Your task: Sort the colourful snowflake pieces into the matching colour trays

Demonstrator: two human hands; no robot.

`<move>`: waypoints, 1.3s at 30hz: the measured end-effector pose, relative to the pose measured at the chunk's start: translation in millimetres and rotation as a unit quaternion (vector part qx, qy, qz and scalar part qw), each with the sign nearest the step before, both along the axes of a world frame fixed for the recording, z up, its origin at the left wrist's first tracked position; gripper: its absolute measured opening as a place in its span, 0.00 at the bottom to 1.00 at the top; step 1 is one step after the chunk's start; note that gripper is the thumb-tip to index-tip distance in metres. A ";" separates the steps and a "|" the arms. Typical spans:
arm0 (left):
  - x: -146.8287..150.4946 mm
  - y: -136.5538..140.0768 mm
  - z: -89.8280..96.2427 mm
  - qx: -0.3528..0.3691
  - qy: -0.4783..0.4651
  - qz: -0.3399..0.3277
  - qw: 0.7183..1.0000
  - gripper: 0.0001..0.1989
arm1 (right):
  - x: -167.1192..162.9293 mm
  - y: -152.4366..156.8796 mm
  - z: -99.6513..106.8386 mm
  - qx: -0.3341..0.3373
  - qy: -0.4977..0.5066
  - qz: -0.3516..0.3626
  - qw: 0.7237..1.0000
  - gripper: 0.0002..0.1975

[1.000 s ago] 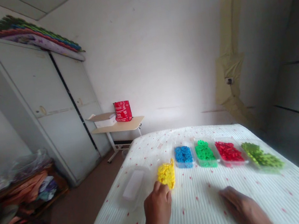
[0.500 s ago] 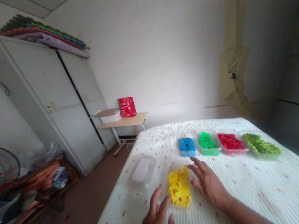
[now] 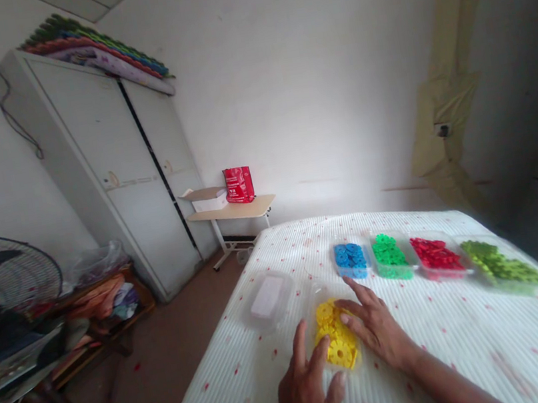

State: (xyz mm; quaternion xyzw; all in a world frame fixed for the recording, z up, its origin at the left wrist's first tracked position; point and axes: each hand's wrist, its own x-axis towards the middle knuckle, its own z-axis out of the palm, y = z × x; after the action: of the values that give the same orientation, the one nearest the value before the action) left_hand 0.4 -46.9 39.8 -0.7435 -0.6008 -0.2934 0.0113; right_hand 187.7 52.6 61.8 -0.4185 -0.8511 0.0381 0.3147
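Yellow plastic pieces (image 3: 340, 349), notched and disc-like, several with a centre hole: one lot, heaped in a clear container (image 3: 353, 365) near the front of the bench (image 3: 446, 343), between the two hands.

Left hand (image 3: 308, 391): at the container's left side, fingers spread, thumb apart, nothing gripped; one fingertip overlaps the yellow lot.

Right hand (image 3: 382, 333): at the container's right side, index finger extended, other fingertips over the upper right of the yellow lot; cannot tell whether a piece is pinched.

Bench covering: white ribbed cloth, small red marks.

Row beyond, left to right, each in a clear container: blue pieces (image 3: 349, 257); green pieces (image 3: 390, 256); red pieces (image 3: 436, 254); yellow-green pieces (image 3: 503, 264).

Left of the yellow lot, apart from it: one clear plastic lid or shallow tray (image 3: 284, 303), pale rectangle at its middle.

Background: side table (image 3: 250, 210) bearing a red bag (image 3: 239, 186) and a white box (image 3: 211, 202); grey cabinet (image 3: 134, 215) with multicoloured padding (image 3: 99, 48) on top; fan (image 3: 17, 276) at far left.
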 end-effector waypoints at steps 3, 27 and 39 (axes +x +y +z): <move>-6.9 3.1 7.5 0.026 -0.009 0.034 0.999 0.22 | 6.7 0.8 -0.9 0.006 0.019 -0.017 1.000 0.18; -83.5 39.0 17.3 0.153 0.128 0.166 0.966 0.08 | 69.9 -10.7 -24.6 -0.028 0.067 -0.054 0.996 0.17; -104.8 27.1 40.2 0.346 -0.015 0.147 0.927 0.07 | 73.3 -9.2 -25.7 -0.042 0.084 -0.055 0.994 0.16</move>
State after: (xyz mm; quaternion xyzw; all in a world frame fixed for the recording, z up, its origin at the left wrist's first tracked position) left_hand -104.4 -19.8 80.0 -0.5922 -0.5648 -0.4890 0.3020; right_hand 260.9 43.3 36.1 -0.4726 -0.7953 0.0912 0.3687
